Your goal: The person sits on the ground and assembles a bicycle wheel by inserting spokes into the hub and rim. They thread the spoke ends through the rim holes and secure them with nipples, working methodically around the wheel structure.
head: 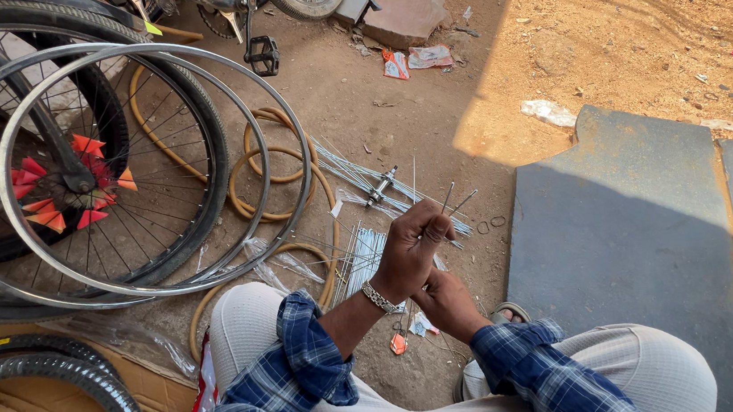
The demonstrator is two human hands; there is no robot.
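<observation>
On your far left a tyred bicycle wheel (pixel 68 172) with orange spoke ornaments stands behind two bare silver rims (pixel 147 164). Tan rubber tubing (pixel 277 165) loops on the dirt just right of them. Past that, a loose heap of spokes (pixel 371 255) lies on the ground, just below and beyond your hands, with a metal hub (pixel 380 187) among them. Your left hand (pixel 411 246), a metal bracelet on its wrist, is curled into a fist around a few thin, straight, silvery spokes (pixel 454 202) whose tips poke up and right past your knuckles. Your right hand (pixel 446 301) sits directly beneath, touching the left; whether it grips anything, you cannot tell. A grey stone slab (pixel 638 234) lies to the right.
</observation>
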